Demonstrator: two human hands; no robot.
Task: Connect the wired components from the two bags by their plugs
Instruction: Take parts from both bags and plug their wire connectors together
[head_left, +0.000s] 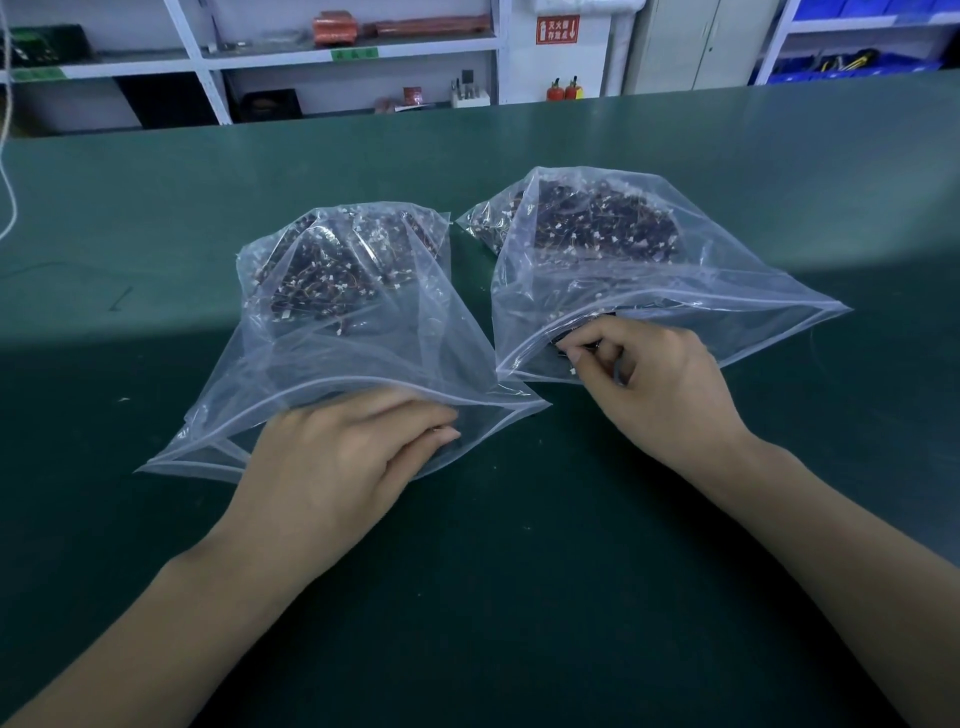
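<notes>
Two clear zip bags lie side by side on the green table (519, 597). The left bag (332, 358) and the right bag (691, 291) each hold a heap of dark components with thin red wires and small white plugs. My left hand (332, 467) reaches into the mouth of the left bag, fingers extended under the plastic. My right hand (660, 384) is at the mouth of the right bag, fingers curled, pinching a small dark wired component (582, 345) at the opening. What the left fingertips touch is hidden by the plastic.
White shelving (291, 57) with boxes and blue bins (852, 67) stands behind the table's far edge. A white cord (8, 197) hangs at the far left. Bare green table surface lies in front of and around the bags.
</notes>
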